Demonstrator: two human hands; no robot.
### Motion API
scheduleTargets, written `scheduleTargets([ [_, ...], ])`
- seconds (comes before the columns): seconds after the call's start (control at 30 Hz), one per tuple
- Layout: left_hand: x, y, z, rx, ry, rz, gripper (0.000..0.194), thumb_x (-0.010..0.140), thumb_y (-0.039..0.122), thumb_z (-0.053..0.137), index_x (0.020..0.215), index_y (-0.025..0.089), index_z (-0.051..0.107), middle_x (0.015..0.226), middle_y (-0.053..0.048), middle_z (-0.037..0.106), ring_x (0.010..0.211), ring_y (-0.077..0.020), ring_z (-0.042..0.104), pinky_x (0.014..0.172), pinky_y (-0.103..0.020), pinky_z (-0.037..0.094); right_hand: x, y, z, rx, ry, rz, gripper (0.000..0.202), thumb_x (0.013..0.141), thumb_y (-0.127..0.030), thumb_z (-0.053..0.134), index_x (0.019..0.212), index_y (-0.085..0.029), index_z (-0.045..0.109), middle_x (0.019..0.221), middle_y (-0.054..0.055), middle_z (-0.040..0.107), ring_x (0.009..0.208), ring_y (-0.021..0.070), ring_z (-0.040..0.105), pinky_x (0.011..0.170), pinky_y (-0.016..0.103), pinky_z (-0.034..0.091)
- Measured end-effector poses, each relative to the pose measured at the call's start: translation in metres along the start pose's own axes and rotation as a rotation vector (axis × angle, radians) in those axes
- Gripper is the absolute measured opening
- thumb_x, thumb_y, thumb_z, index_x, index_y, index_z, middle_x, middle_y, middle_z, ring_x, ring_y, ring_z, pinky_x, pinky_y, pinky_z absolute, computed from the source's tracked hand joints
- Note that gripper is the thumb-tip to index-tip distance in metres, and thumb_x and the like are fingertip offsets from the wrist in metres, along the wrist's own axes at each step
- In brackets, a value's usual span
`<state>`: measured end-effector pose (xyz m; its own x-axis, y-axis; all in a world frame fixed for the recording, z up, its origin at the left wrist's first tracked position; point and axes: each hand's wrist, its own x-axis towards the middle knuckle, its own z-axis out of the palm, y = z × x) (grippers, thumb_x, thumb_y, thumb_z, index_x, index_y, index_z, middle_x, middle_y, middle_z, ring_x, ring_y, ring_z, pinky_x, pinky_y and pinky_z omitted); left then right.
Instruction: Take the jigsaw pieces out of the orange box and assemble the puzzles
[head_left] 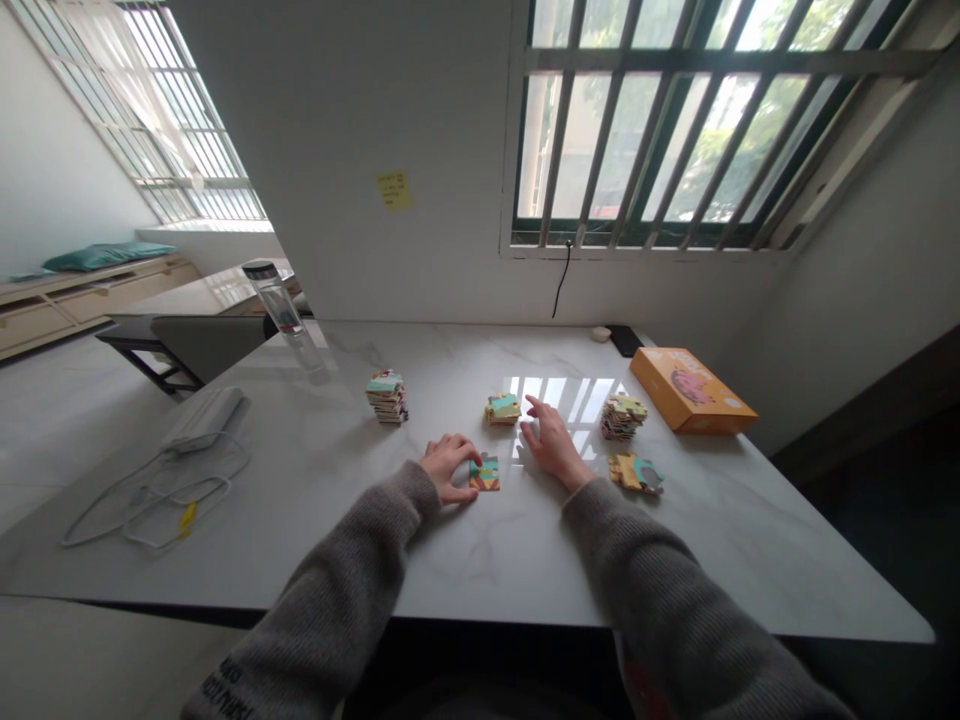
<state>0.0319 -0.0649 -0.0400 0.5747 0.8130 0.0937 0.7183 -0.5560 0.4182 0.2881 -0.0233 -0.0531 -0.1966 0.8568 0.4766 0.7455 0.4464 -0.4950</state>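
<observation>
My left hand rests on the table, thumb and forefinger curled against the left edge of some joined jigsaw puzzle pieces. These lie flat, teal with red and yellow. With its fingers apart and nothing in them, my right hand is open, just right of a low stack of puzzle pieces. A tall stack of pieces stands to the left, and another stack is on the right. In front of that right stack lies a loose pile of pieces, yellow and teal.
An orange box sits at the table's right, near a black phone and a small whitish object. A glass bottle stands back left. A white power strip with a coiled cable lies at left. The marble-patterned table has its edge before me.
</observation>
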Motion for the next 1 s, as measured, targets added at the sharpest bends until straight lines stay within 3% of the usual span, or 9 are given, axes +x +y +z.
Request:
scheduleTargets([
  [0.27,-0.001,0.007,-0.001,-0.002,-0.043,0.030,0.044,0.063,0.034,0.079,0.103,0.026,0.062,0.109,-0.005,0.059,0.105,-0.0291,0.050,0.087,-0.041,0.035,0.013,0.001,0.007,-0.079,-0.047,-0.046,0.030,0.100,-0.031,0.041,0.120,-0.017,0.059,0.111,0.011,0.063,0.106,0.0247,0.057,0.094,0.037,0.047],
  [0.47,-0.008,0.030,0.002,-0.001,-0.158,0.128,0.051,0.059,0.040,0.082,0.103,0.026,0.061,0.108,-0.004,0.058,0.104,-0.0278,0.050,0.087,-0.039,0.035,0.014,0.007,0.012,-0.020,0.011,-0.074,0.028,0.099,-0.029,0.044,0.119,-0.016,0.058,0.105,0.012,0.063,0.102,0.0260,0.058,0.093,0.040,0.048],
  [0.57,-0.007,0.033,0.003,-0.070,-0.156,0.160,0.053,0.060,0.045,0.082,0.104,0.024,0.060,0.101,-0.003,0.061,0.099,-0.0261,0.052,0.087,-0.039,0.036,0.016,0.006,0.012,0.017,0.049,-0.087,0.032,0.098,-0.030,0.046,0.125,-0.016,0.054,0.110,0.013,0.061,0.107,0.0278,0.057,0.096,0.043,0.048],
  [0.73,0.001,0.020,0.007,-0.198,0.075,0.104,0.036,0.079,0.037,0.068,0.109,0.019,0.056,0.091,-0.003,0.064,0.086,-0.0207,0.059,0.084,-0.038,0.042,0.023,0.005,0.014,0.063,0.008,-0.126,0.048,0.097,-0.036,0.048,0.141,-0.018,0.043,0.130,0.015,0.055,0.121,0.0299,0.051,0.104,0.048,0.043],
  [0.87,0.008,0.010,0.012,-0.229,0.245,0.051,0.025,0.083,0.027,0.061,0.106,0.018,0.057,0.081,-0.001,0.062,0.074,-0.0168,0.059,0.078,-0.034,0.047,0.031,0.009,0.020,0.102,-0.016,-0.029,0.047,0.099,-0.036,0.042,0.143,-0.018,0.042,0.127,0.016,0.059,0.120,0.0295,0.054,0.104,0.051,0.043],
  [1.0,0.025,0.005,0.018,-0.266,0.409,0.012,0.020,0.084,0.021,0.058,0.104,0.019,0.057,0.085,-0.002,0.061,0.077,-0.0172,0.059,0.076,-0.032,0.049,0.031,0.011,0.019,0.119,-0.006,-0.061,0.045,0.096,-0.035,0.048,0.139,-0.020,0.046,0.127,0.014,0.058,0.120,0.0289,0.053,0.104,0.050,0.043],
])
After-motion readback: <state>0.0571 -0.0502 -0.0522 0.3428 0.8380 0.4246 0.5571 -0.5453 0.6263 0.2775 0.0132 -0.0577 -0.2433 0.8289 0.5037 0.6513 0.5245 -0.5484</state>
